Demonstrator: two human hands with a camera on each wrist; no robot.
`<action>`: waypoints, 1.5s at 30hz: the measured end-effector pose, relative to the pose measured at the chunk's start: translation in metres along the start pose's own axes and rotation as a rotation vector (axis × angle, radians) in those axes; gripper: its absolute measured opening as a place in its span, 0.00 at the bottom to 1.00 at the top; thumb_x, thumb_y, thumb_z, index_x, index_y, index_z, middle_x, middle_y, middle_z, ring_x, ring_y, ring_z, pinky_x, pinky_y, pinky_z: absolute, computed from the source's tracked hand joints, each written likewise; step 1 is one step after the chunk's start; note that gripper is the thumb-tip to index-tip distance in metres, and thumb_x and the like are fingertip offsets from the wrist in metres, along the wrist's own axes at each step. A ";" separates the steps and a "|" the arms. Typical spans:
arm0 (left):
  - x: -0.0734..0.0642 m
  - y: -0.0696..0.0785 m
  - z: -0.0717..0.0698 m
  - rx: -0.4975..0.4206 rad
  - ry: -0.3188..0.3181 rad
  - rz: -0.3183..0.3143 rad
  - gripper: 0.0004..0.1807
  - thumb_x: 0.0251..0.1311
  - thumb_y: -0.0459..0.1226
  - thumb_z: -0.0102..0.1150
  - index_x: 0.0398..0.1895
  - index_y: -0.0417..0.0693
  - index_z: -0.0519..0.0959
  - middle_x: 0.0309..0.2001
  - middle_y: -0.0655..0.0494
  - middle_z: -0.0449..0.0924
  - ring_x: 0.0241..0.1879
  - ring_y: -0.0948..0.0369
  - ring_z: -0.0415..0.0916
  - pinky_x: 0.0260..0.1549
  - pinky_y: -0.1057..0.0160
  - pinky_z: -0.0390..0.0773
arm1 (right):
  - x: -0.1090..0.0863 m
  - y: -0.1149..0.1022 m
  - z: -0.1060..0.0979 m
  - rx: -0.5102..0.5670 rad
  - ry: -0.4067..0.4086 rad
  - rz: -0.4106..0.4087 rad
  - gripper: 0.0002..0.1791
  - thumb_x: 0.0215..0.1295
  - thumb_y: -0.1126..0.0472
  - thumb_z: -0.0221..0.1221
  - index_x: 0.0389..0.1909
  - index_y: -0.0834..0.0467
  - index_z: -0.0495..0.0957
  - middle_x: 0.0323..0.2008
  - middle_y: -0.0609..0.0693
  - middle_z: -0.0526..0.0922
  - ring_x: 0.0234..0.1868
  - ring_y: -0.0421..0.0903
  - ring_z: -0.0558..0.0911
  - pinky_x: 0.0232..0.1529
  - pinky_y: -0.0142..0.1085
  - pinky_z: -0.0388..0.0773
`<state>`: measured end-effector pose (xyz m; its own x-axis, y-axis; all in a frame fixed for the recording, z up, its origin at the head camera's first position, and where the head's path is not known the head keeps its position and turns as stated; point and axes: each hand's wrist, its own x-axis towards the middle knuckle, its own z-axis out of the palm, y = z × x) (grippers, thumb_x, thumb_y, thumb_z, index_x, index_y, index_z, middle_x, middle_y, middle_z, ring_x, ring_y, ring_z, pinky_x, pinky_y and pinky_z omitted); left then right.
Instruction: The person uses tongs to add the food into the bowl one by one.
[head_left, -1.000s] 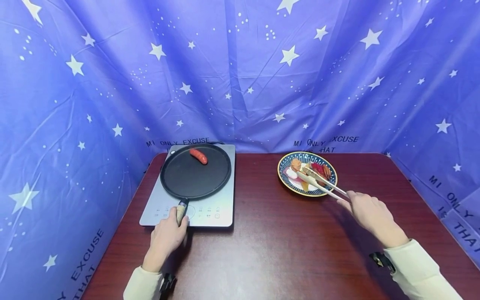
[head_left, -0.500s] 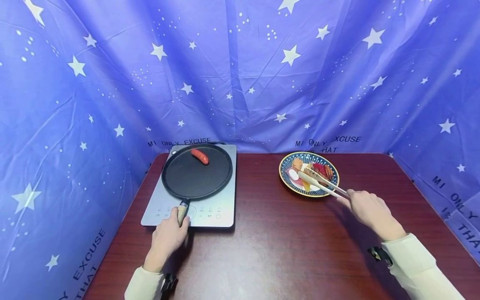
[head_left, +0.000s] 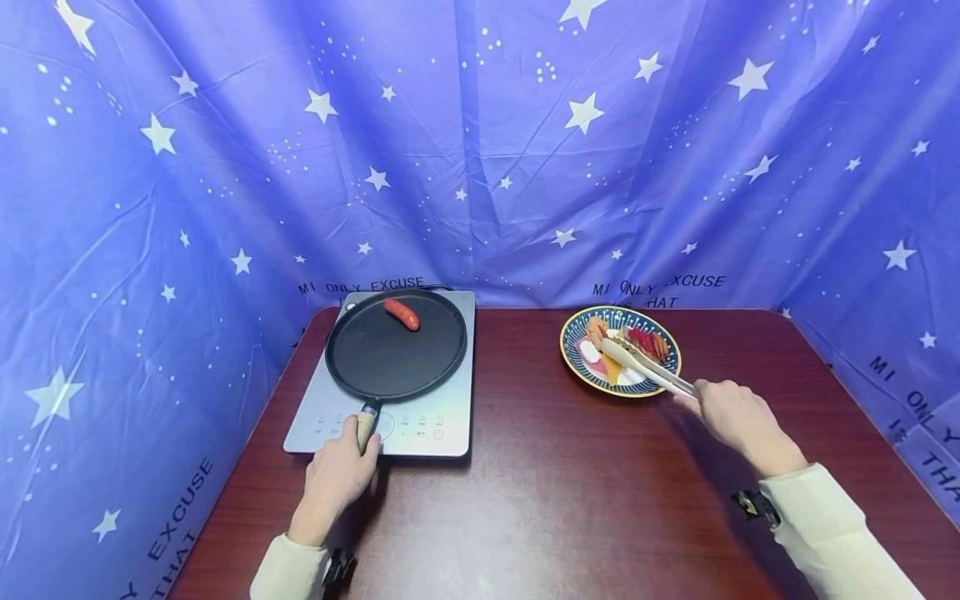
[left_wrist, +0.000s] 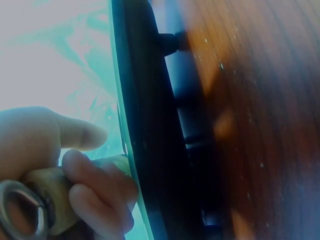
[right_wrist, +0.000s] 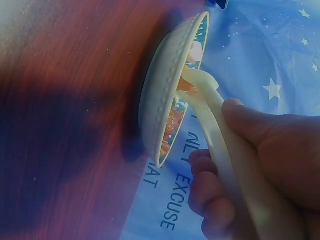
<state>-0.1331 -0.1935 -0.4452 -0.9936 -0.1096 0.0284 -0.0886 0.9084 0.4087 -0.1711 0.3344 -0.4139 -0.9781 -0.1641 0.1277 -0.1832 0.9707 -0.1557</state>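
Note:
My left hand (head_left: 340,477) grips the wooden handle (head_left: 366,423) of a flat black pan (head_left: 393,358). One red sausage (head_left: 402,315) lies near the pan's far edge. In the left wrist view the fingers (left_wrist: 102,192) wrap the handle, which ends in a metal ring (left_wrist: 22,207). My right hand (head_left: 738,423) holds pale tongs (head_left: 651,368), their tips down among the food on a blue-patterned plate (head_left: 573,371). In the right wrist view the tongs' ends (right_wrist: 197,82) reach over the plate's rim; whether they pinch a piece of food I cannot tell.
The pan sits on a silver induction cooker (head_left: 307,429) at the left of a dark red table (head_left: 525,467). Several food pieces, brown, red and white, lie on the plate. A purple star-printed curtain (head_left: 480,208) encloses the back and sides.
The two arms of the tongs have drawn closer together over the plate. The left hand keeps its grip on the pan handle, and the sausage lies where it was.

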 end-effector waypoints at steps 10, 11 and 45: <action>0.000 0.000 0.000 0.002 0.001 0.001 0.26 0.62 0.48 0.49 0.56 0.39 0.66 0.26 0.38 0.76 0.24 0.44 0.76 0.20 0.48 0.70 | 0.000 0.000 0.004 -0.023 0.035 -0.014 0.21 0.67 0.48 0.54 0.19 0.57 0.68 0.13 0.54 0.70 0.14 0.58 0.72 0.14 0.52 0.65; 0.000 0.000 0.000 0.002 0.001 0.001 0.26 0.62 0.48 0.49 0.56 0.39 0.66 0.26 0.38 0.76 0.24 0.44 0.76 0.20 0.48 0.70 | 0.000 0.001 0.005 -0.017 0.036 -0.011 0.21 0.67 0.47 0.54 0.20 0.57 0.69 0.14 0.54 0.71 0.14 0.58 0.73 0.14 0.52 0.65; 0.000 0.000 0.000 -0.002 0.000 0.001 0.26 0.62 0.48 0.49 0.55 0.38 0.66 0.26 0.38 0.76 0.24 0.44 0.76 0.20 0.47 0.70 | 0.011 -0.046 -0.005 0.052 0.130 -0.050 0.16 0.67 0.51 0.55 0.25 0.58 0.72 0.14 0.54 0.71 0.17 0.59 0.75 0.17 0.53 0.66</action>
<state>-0.1328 -0.1933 -0.4453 -0.9936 -0.1090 0.0286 -0.0878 0.9077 0.4103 -0.1726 0.2888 -0.4005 -0.9472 -0.1852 0.2616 -0.2400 0.9508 -0.1960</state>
